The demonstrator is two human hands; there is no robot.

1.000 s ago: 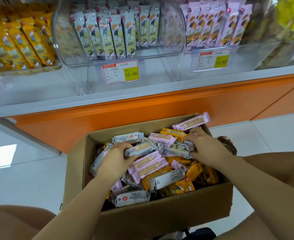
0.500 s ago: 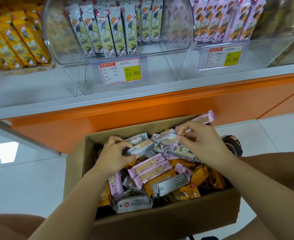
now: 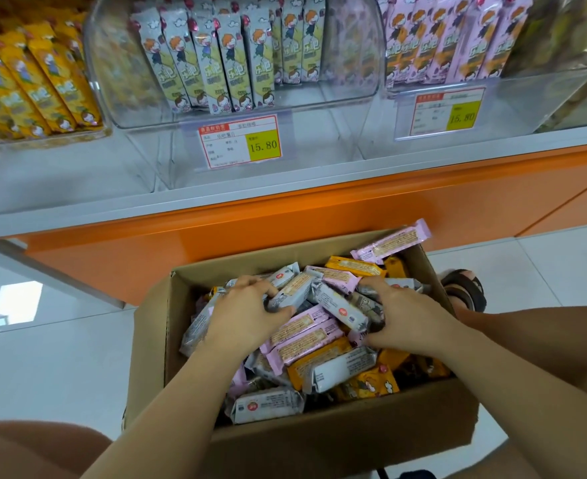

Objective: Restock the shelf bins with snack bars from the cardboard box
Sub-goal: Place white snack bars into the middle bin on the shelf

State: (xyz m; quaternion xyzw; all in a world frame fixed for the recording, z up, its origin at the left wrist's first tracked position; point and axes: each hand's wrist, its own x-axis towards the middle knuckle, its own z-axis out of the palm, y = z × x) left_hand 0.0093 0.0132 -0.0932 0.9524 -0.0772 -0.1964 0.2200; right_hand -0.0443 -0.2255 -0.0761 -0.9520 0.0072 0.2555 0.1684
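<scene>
while both hands have drawn closer over the last second, the left hand (image 3: 247, 316) now grips a grey bar (image 3: 290, 293) and the right hand (image 3: 411, 318) clasps a grey bunch (image 3: 342, 307), all still inside the cardboard box (image 3: 319, 440); likely bound for the grey bin (image 3: 351, 70).

A shop: clear shelf bins (image 3: 236, 108) of packaged snacks carry printed price tags (image 3: 239, 141) reading 15.80.

The cardboard box (image 3: 319, 440) of snack bars (image 3: 306, 344) sits on the floor (image 3: 43, 368) before the shelf bins (image 3: 236, 108).
</scene>
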